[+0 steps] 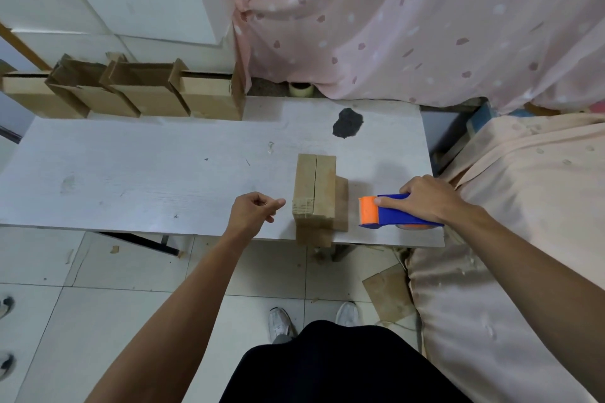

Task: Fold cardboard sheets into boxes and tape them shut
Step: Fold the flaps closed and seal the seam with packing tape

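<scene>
A small folded cardboard box (315, 188) stands on the white table (147, 173) near its front edge, its two top flaps meeting in a seam, with a short strip of clear tape over the near end. My right hand (425, 198) grips a blue and orange tape dispenser (389, 212) that rests on the table just right of the box. My left hand (253, 209) hovers just left of the box with fingers loosely curled and holds nothing; it does not touch the box.
Several open cardboard boxes (131, 91) stand in a row along the table's back left. A tape roll (301, 89) sits behind the table. A dark patch (347, 123) marks the tabletop. A cloth-covered bed (523, 206) borders the right; pink curtain behind.
</scene>
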